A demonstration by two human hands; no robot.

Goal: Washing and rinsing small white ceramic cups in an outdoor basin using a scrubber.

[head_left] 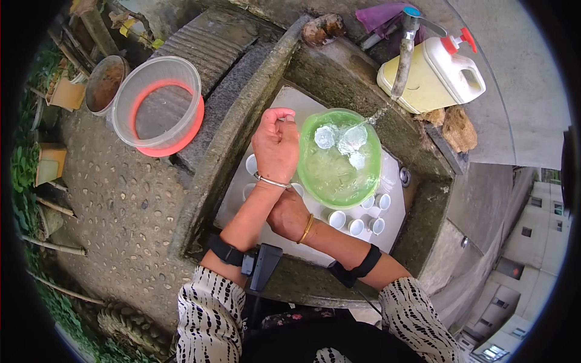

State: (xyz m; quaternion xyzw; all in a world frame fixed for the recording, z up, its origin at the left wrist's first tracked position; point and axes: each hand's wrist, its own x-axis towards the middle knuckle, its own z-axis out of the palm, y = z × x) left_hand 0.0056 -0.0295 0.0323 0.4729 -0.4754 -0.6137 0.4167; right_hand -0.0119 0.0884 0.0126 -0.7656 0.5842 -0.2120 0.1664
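My left hand (275,147) is held with fingers curled in, beside the left rim of a green plastic basin (308,186). A silver-coloured bangle (272,182) circles its wrist. Crossing under that wrist is my right hand (289,214), which wears a gold-coloured bangle (306,228); its fingertips are hidden behind my left forearm. Water fills the basin, and a stream (376,117) from the tap pours in. Pale round objects (325,136) lie in the water, blurred by ripples. Several small white cups (337,219) stand below the basin, with others (251,164) beside my left hand.
The stone sink (245,136) has raised walls and a pale floor. A metal tap (404,63) leans over its far right wall, near a pump-top plastic jug (431,75). A clear tub (156,63) with a red-orange base sits left, beyond the wall. A metal drain fitting (405,177) is at right.
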